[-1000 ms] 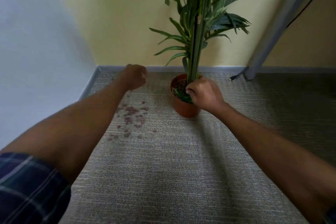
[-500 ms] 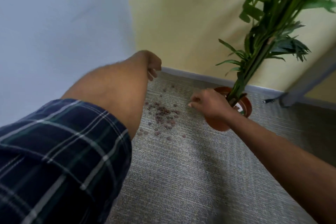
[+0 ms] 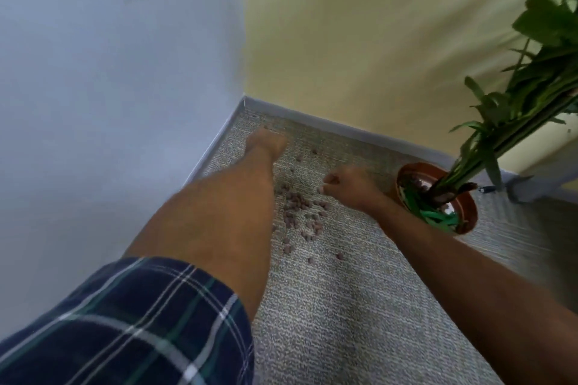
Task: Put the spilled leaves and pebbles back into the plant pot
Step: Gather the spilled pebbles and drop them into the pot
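On grey woven carpet (image 3: 359, 306), the curled right hand (image 3: 347, 186) hovers over scattered purplish-brown pebbles (image 3: 300, 212) beside the terracotta plant pot (image 3: 469, 222); the left hand (image 3: 266, 142) is blurred, its grip unclear.

— What stays unclear in the corner? The left hand (image 3: 266, 142), blurred, its fingers indistinct; the plant (image 3: 531, 87), cropped by the top and right edges.

— And the right hand (image 3: 348, 186)? Its grip is unreadable, fingertips smeared above the pebbles (image 3: 300, 212).
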Demonstrator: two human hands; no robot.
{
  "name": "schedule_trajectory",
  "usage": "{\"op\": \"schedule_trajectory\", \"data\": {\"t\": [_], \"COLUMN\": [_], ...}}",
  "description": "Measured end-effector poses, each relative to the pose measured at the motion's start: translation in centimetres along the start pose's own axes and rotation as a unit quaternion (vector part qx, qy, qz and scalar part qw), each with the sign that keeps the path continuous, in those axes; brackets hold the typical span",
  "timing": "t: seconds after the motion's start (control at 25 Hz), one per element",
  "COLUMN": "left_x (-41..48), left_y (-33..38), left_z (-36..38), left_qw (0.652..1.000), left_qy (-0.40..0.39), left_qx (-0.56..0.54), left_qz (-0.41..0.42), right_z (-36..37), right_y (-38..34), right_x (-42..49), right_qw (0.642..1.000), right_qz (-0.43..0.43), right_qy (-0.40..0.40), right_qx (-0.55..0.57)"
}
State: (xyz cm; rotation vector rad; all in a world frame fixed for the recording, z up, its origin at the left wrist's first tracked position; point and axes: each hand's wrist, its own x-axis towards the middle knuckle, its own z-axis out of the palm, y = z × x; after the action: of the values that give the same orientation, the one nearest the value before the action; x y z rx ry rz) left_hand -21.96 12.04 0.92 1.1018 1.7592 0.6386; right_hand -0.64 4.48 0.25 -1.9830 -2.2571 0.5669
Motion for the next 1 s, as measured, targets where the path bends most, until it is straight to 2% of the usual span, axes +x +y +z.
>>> {"op": "schedule_trajectory", "data": {"t": [0.12, 0.32, 0.4, 0.52, 0.68, 0.76, 0.88, 1.0], "left_x": [0.7, 1.4, 2.4, 4.4, 7.3, 8.1, 8.7, 8.8], "left_y": [-3.3, -8.1, -9.9, -12.9, -15.7, -17.1, -18.6, -18.5], "left_z": [-0.7, -1.5, -1.8, -1.7, -1.0, -0.2, 0.9, 1.1], "left_qw": [0.994, 0.985, 0.974, 0.962, 0.946, 0.94, 0.903, 0.894], "left_qy": [0.067, 0.107, 0.126, 0.103, 0.108, 0.1, 0.134, 0.151], "left_qx": [0.072, 0.087, 0.133, 0.173, 0.196, 0.232, 0.323, 0.34], "left_qz": [0.054, 0.104, 0.13, 0.187, 0.234, 0.228, 0.249, 0.249], "right_z": [2.7, 6.0, 6.9, 8.0, 9.2, 10.1, 11.7, 12.0], "right_y": [-0.2, 0.0, 0.5, 1.5, 3.3, 4.1, 4.1, 3.5], "right_x": [2.5, 6.9, 9.0, 12.7, 17.3, 18.1, 17.6, 16.5], "right_qw": [0.999, 0.996, 0.995, 0.997, 0.997, 1.0, 0.99, 0.974], "right_qz": [0.002, 0.018, 0.014, 0.004, 0.05, -0.003, -0.119, -0.193], "right_qy": [0.013, -0.009, -0.024, -0.025, -0.024, 0.012, 0.061, 0.089], "right_qx": [0.042, 0.09, 0.091, 0.071, 0.052, -0.004, -0.047, -0.077]}}
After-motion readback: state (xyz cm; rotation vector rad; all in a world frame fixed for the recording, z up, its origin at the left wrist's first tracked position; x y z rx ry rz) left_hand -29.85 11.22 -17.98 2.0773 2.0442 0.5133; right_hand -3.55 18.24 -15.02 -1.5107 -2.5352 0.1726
